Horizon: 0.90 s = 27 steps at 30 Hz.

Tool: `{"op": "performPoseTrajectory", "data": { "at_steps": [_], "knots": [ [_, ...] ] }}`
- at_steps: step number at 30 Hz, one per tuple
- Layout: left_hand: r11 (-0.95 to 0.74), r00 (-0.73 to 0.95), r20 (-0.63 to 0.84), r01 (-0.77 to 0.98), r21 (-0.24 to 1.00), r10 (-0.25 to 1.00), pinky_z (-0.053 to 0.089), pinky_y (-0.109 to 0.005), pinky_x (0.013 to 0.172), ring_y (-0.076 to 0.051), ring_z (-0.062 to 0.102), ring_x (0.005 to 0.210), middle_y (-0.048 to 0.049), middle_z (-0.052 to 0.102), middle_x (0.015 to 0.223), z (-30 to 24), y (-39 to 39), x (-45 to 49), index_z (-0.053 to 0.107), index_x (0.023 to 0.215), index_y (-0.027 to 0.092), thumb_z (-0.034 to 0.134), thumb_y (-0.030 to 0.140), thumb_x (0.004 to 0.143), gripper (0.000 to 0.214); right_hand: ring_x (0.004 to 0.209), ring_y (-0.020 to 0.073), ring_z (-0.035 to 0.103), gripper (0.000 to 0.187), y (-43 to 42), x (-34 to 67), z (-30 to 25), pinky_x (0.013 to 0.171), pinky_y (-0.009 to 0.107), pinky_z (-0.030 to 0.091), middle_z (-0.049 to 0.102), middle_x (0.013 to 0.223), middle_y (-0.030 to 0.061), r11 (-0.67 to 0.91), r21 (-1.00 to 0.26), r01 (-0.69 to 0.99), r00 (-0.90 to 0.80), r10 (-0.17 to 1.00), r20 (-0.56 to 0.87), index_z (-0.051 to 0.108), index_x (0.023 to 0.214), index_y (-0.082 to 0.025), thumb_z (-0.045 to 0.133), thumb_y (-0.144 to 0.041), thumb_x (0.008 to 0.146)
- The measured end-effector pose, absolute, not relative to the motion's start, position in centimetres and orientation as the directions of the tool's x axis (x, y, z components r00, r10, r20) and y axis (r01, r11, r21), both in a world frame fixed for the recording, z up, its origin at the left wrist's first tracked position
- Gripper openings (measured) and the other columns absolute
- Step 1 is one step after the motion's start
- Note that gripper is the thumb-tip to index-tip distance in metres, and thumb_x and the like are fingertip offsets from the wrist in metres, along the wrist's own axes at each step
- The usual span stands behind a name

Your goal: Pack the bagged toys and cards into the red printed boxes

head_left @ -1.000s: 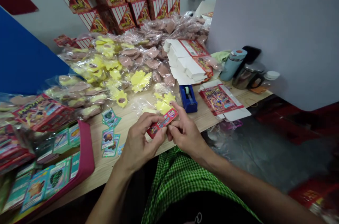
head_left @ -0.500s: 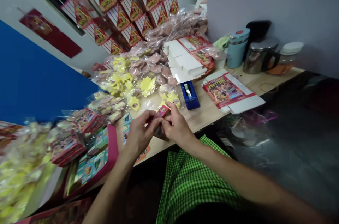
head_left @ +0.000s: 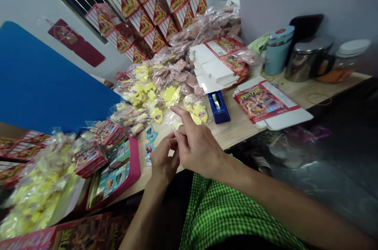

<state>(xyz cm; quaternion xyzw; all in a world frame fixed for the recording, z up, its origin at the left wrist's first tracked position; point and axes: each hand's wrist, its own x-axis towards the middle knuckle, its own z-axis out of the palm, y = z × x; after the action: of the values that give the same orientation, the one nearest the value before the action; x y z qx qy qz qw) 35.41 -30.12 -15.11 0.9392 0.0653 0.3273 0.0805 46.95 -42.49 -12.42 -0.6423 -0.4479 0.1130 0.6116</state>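
My left hand [head_left: 165, 155] and my right hand [head_left: 198, 148] meet over the front edge of the wooden table. The left fingers are pinched together, their tips against the right hand. On the right hand the index finger points forward, while the thumb and other fingers are curled in. Whatever lies between them is hidden behind the right hand. Just left of the hands, small teal picture cards [head_left: 149, 148] lie on the table. Beyond them are plastic-wrapped yellow star-shaped pieces [head_left: 171, 95], and a blue tape dispenser [head_left: 220, 114] stands to the right.
A flattened printed box [head_left: 265, 102] and a stack of white-backed cartons [head_left: 211, 67] lie to the right. Behind stand a blue cup [head_left: 279, 53] and a steel mug [head_left: 304, 61]. At left are a pink tray [head_left: 135, 163] of cards and bagged yellow pieces [head_left: 38, 199].
The small red box that showed between my hands is now out of sight. My right hand has turned over, its back more toward me, and the view has shifted left.
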Motion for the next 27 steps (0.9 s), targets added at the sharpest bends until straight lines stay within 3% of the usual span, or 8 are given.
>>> {"op": "performPoseTrajectory", "data": {
  "at_steps": [3, 11, 19, 22, 27],
  "knots": [
    [-0.967, 0.766, 0.608, 0.065, 0.247, 0.206, 0.059, -0.025, 0.066, -0.014, 0.072, 0.07, -0.0046, 0.078, 0.094, -14.9, -29.8, 35.6, 0.065, 0.09, 0.019, 0.057, 0.024, 0.095, 0.011, 0.058, 0.0183, 0.053, 0.065, -42.9, 47.7, -11.3, 0.06, 0.032, 0.044, 0.055, 0.061, -0.0051, 0.272, -0.883, 0.382, 0.52, 0.727, 0.448, 0.041, 0.15, -0.018, 0.05, -0.008, 0.087],
    [-0.957, 0.685, 0.71, -0.068, 0.284, 0.162, 0.062, -0.028, 0.077, -0.018, 0.076, 0.09, -0.0105, 0.077, 0.109, -16.7, -28.8, 35.9, 0.063, 0.098, 0.018, 0.064, 0.012, 0.092, 0.009, 0.052, 0.0126, 0.05, 0.05, -41.9, 48.2, -14.9, 0.053, 0.025, 0.041, 0.054, 0.059, -0.009, 0.282, -0.96, 0.008, 0.53, 0.813, 0.243, 0.041, 0.141, -0.014, 0.049, -0.015, 0.091],
    [-0.951, 0.685, 0.72, -0.134, 0.278, 0.114, 0.061, -0.029, 0.087, -0.02, 0.075, 0.103, -0.0116, 0.076, 0.109, -17.3, -28.3, 35.7, 0.061, 0.103, 0.017, 0.065, 0.008, 0.092, 0.014, 0.047, 0.0119, 0.047, 0.048, -40.6, 47.6, -14.9, 0.048, 0.024, 0.035, 0.054, 0.053, -0.0086, 0.097, -0.992, 0.076, 0.606, 0.786, 0.123, 0.046, 0.135, -0.011, 0.05, -0.014, 0.087],
    [-0.959, 0.665, 0.735, -0.106, 0.265, 0.13, 0.062, -0.026, 0.082, -0.017, 0.075, 0.093, -0.0107, 0.075, 0.109, -17.3, -28.4, 35.6, 0.058, 0.116, 0.016, 0.064, 0.009, 0.093, 0.024, 0.045, 0.0118, 0.045, 0.047, -40.3, 47.5, -15.4, 0.045, 0.023, 0.031, 0.054, 0.052, -0.0081, 0.018, -0.996, 0.092, 0.658, 0.75, 0.074, 0.047, 0.133, -0.012, 0.05, -0.011, 0.086],
    [-0.958, 0.707, 0.704, -0.159, 0.238, 0.058, 0.061, -0.031, 0.091, -0.02, 0.071, 0.107, -0.0108, 0.071, 0.115, -17.0, -28.2, 35.7, 0.054, 0.13, 0.017, 0.061, 0.007, 0.094, 0.037, 0.044, 0.012, 0.047, 0.049, -40.1, 47.2, -15.8, 0.046, 0.023, 0.033, 0.056, 0.052, -0.0077, -0.024, -0.996, 0.081, 0.673, 0.738, 0.037, 0.046, 0.135, -0.01, 0.049, -0.009, 0.086]
  ]
}}
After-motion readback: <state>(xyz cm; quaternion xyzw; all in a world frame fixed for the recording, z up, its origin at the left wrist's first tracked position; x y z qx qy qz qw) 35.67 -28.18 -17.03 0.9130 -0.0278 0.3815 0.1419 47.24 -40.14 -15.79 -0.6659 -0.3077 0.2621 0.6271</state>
